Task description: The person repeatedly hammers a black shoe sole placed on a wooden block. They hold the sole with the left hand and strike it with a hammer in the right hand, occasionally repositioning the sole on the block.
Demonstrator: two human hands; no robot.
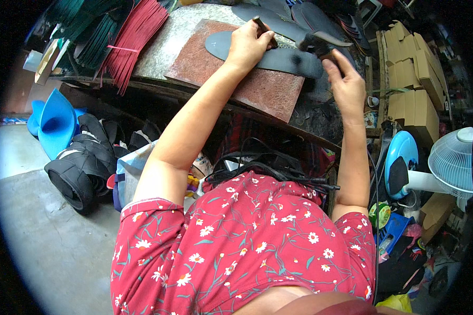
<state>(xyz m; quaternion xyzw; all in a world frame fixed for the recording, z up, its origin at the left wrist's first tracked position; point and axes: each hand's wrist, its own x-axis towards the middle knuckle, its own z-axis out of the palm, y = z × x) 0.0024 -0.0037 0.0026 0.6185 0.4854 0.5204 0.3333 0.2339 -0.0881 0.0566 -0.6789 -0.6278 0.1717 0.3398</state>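
As the left hand grips a dark rod over the grey sole on the reddish board, misaiming the blurred tool in the right hand's grip could bruise fingers.

The left hand hides some of the sole, the tool in the right hand is blurred, the shirt cut off below.

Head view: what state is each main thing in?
Left hand: closed on dark tool
Right hand: gripping blurred tool
Sole: lying on board
Red strips: tied in a bundle
Blue foam: curled
Cartons: stacked
Fan: running or not, cannot tell
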